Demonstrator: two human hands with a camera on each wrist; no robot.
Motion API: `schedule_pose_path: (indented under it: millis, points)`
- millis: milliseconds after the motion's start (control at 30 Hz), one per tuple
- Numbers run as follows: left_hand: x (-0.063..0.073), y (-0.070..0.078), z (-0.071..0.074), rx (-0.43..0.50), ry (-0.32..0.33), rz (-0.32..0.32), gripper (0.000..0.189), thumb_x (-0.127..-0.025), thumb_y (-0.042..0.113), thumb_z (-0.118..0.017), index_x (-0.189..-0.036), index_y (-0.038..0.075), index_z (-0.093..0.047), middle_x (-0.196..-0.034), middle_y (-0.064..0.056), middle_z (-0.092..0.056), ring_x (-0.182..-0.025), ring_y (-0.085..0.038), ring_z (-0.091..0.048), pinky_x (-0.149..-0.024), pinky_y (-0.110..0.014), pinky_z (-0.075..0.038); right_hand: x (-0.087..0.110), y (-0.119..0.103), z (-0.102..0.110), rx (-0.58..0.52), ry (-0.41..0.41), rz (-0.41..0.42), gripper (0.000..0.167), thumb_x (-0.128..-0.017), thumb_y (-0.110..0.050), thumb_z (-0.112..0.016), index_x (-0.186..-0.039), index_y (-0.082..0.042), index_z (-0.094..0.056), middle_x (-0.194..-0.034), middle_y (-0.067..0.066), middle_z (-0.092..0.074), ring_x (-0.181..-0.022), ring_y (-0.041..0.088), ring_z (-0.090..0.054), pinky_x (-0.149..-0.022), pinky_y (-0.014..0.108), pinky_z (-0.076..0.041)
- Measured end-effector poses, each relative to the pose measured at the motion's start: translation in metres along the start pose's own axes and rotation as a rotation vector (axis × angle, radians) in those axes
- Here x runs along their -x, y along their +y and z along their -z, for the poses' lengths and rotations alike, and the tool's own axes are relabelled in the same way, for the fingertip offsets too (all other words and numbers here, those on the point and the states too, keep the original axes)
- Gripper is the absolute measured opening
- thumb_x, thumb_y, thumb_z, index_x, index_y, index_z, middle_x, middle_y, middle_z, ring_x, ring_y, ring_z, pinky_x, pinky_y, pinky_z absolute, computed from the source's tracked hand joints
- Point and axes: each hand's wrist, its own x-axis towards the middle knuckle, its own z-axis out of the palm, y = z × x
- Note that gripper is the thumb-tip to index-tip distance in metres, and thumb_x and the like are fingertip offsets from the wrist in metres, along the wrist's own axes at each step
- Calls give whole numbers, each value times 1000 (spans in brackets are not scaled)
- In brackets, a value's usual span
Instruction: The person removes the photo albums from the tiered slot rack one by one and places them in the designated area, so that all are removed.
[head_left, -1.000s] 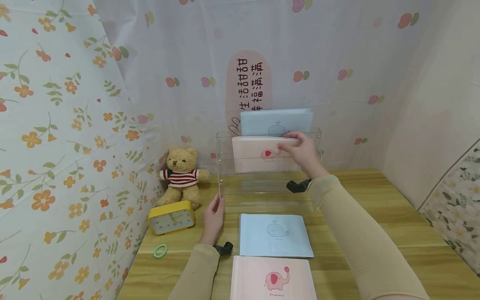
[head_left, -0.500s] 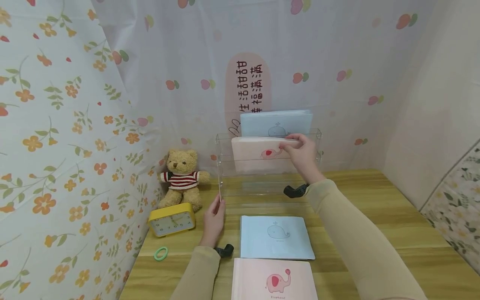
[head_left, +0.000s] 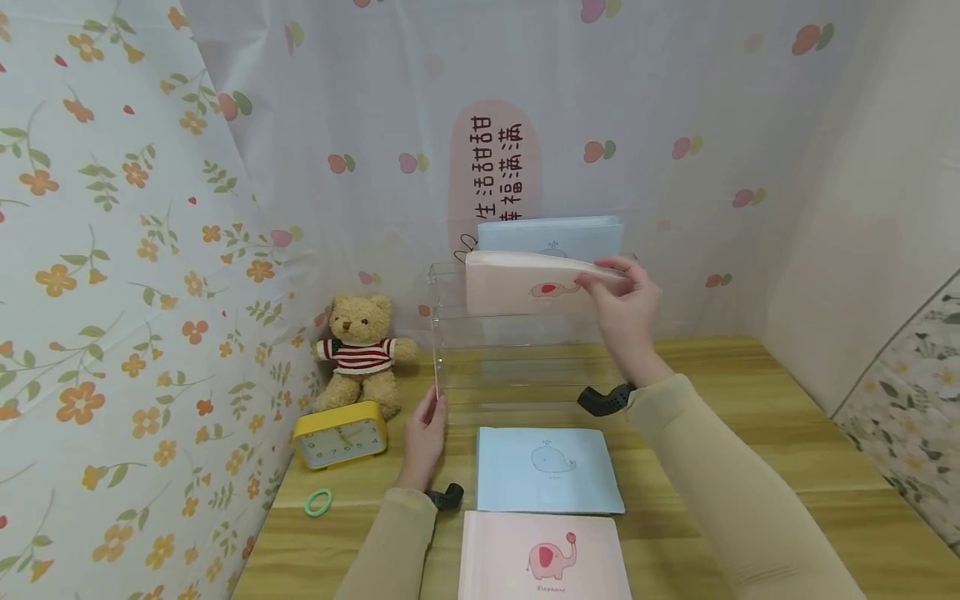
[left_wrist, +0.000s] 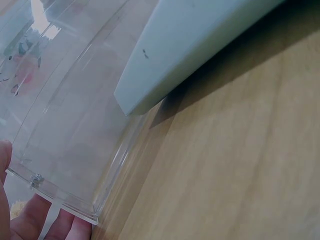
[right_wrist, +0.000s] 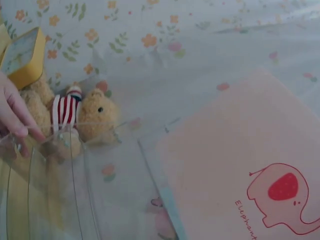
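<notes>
My right hand (head_left: 630, 312) pinches the upper right edge of a pink booklet (head_left: 498, 287) with a red elephant, thumb in front and fingers behind. It overlaps the upper part of a clear acrylic rack (head_left: 437, 333) and leans with its top edge bowed. In the right wrist view, the pink cover (right_wrist: 215, 165) fills the lower right. Behind it, a blue whale booklet (head_left: 517, 237) stands in the rack's back tier. My left hand (head_left: 425, 433) grips the rack's lower left side edge; in the left wrist view its fingers (left_wrist: 31, 217) lie around the clear panel (left_wrist: 75, 110).
Before the rack lie another blue whale booklet (head_left: 510, 483) and another pink elephant booklet (head_left: 495, 558) on the wooden table (head_left: 720, 433). A teddy bear (head_left: 363, 358), yellow clock (head_left: 341, 433) and green ring (head_left: 318, 502) are at the left. Patterned cloth walls surround the table.
My right hand has moved up and to the right, lifting the pink booklet higher against the rack, and its cover now tilts more. My left hand keeps its grip on the rack.
</notes>
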Motion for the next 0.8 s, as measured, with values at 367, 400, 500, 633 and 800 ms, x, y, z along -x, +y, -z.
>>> schedule_pose_path:
  millis: [367,400,500,633,800]
  points:
    - [-2,1,-2,5,-4,-7,48,-114,28,-64,-160,16,-60,-158,-13,-66,-144,-35,-63,-119,-57,-52,33,27,53,-225,293,-44,30,-87,-10,-96,-111,-5,-80,-96,-7,-78,-89,8,-75,-78,15,-62]
    - [-2,1,-2,10,-6,-7,48,-114,29,-65,-160,16,-60,-158,-13,-65,-144,-35,-63,-119,-57,-52,36,31,57,-271,323,-55,29,-86,-7,-95,-110,-4,-80,-98,-4,-78,-91,10,-76,-79,16,-63]
    - [-5,1,-2,8,-8,-4,48,-114,31,-64,-161,18,-60,-159,-13,-64,-145,-35,-62,-119,-57,-52,43,41,67,-343,377,-80,29,-84,-4,-96,-108,-4,-80,-102,3,-76,-92,13,-74,-81,17,-63]
    - [-5,2,0,19,-1,-1,49,-114,34,-64,-161,20,-59,-160,-12,-63,-147,-34,-60,-120,-56,-51,53,49,76,-370,399,-99,29,-84,-3,-96,-108,-5,-79,-107,4,-74,-94,14,-74,-83,18,-64]
    - [-2,1,1,8,-12,-7,51,-114,33,-64,-162,15,-58,-161,-13,-62,-149,-35,-59,-122,-56,-50,66,56,85,-496,493,-85,30,-82,2,-95,-106,-2,-77,-102,8,-74,-94,19,-74,-84,21,-65]
